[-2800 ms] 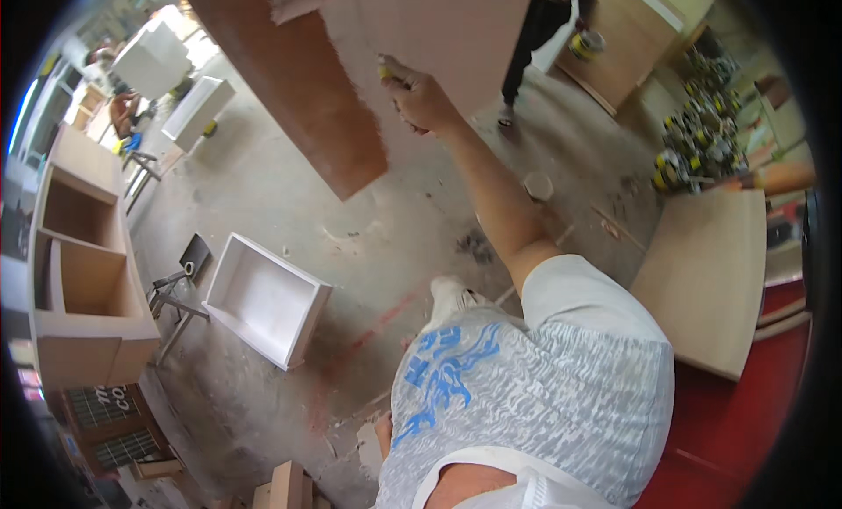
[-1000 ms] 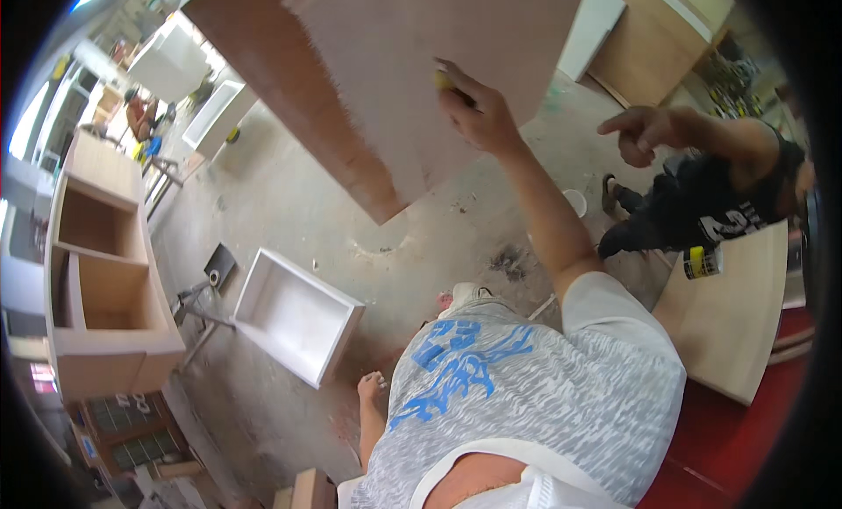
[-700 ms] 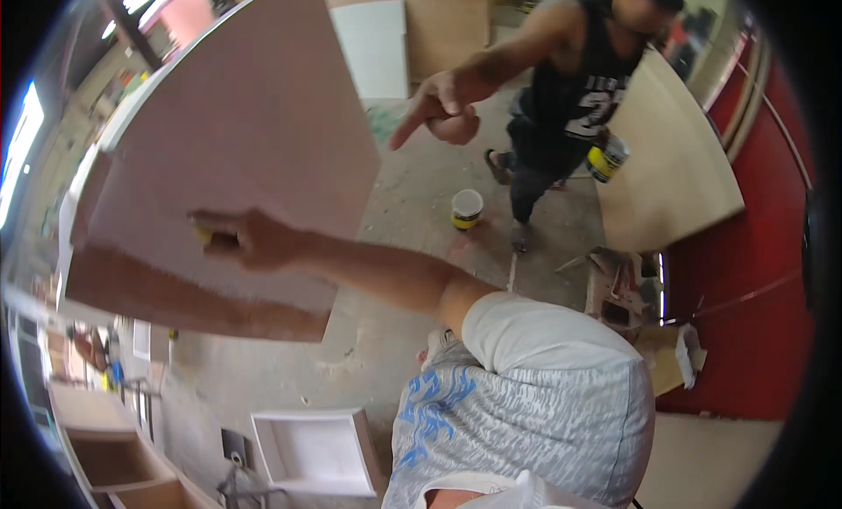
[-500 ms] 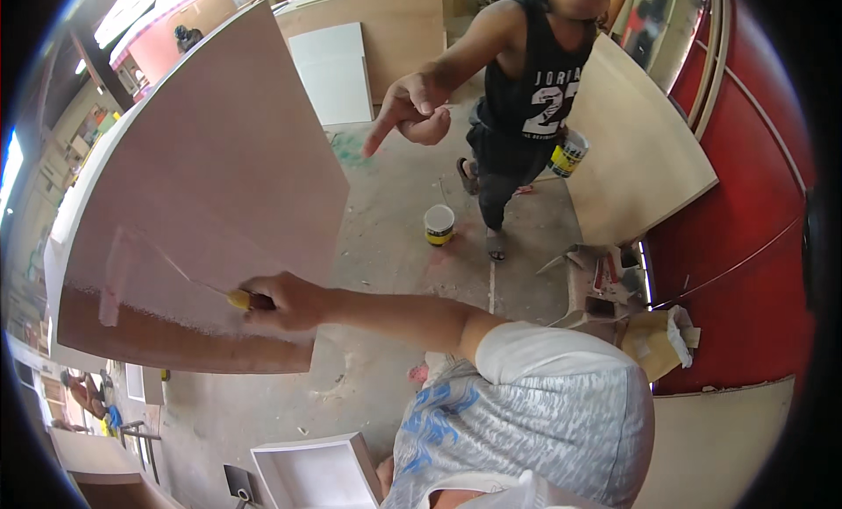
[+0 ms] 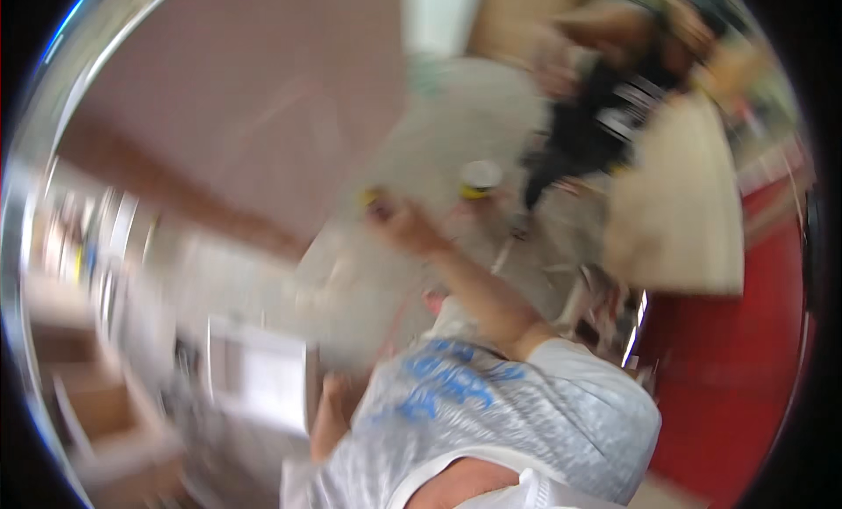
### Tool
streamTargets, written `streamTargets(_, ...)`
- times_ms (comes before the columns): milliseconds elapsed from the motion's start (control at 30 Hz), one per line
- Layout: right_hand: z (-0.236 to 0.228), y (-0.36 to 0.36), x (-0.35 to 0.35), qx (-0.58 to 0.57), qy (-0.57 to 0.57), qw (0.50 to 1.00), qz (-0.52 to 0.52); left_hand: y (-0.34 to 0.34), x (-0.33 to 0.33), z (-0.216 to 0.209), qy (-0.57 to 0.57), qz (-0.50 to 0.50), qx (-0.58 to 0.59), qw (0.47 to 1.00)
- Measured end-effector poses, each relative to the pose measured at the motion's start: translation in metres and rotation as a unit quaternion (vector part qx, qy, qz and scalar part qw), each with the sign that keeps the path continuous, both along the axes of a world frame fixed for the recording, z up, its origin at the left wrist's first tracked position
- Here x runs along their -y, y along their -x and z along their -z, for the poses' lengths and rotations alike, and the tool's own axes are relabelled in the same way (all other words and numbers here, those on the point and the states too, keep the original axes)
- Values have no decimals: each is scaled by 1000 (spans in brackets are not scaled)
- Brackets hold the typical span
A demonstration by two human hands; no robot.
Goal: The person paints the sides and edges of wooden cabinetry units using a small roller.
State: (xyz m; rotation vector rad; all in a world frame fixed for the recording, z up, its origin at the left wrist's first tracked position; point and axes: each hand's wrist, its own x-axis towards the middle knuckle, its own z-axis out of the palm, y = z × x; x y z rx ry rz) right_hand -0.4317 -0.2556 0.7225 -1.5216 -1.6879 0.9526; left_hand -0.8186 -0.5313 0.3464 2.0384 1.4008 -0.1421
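My right hand (image 5: 408, 226) is stretched out in front of me, closed round the paint roller's (image 5: 375, 198) yellow and dark handle. Motion smears the roller's rod and head. To the left stands a large panel (image 5: 254, 96), coated pale pinkish, with a darker brown band along its lower edge. The hand is beside the panel's near right corner, apparently clear of its face. Low at my left side, my left hand (image 5: 331, 399) shows only as a blurred shape whose fingers I cannot make out.
A paint bucket (image 5: 480, 179) stands on the concrete floor (image 5: 351, 281) ahead. Beyond it is a person in black (image 5: 605, 110). A pale board (image 5: 675, 202) leans at the right by a red wall (image 5: 728, 377). An open white box (image 5: 263, 373) lies at lower left.
My view has swung left and down, blurring everything. My right hand has moved away from the panel's face with the paint roller. The other person's pointing arm now appears farther right.
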Motion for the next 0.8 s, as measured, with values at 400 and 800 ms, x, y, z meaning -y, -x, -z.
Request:
streamTargets(400, 51, -18, -67, -264, 63, 958, -88, -122, 39, -51, 153, -622, 83, 763)
streamTargets(800, 65, -36, -62, -207, 9, 971, -119, -146, 94, 3, 43, -323, -31, 945)
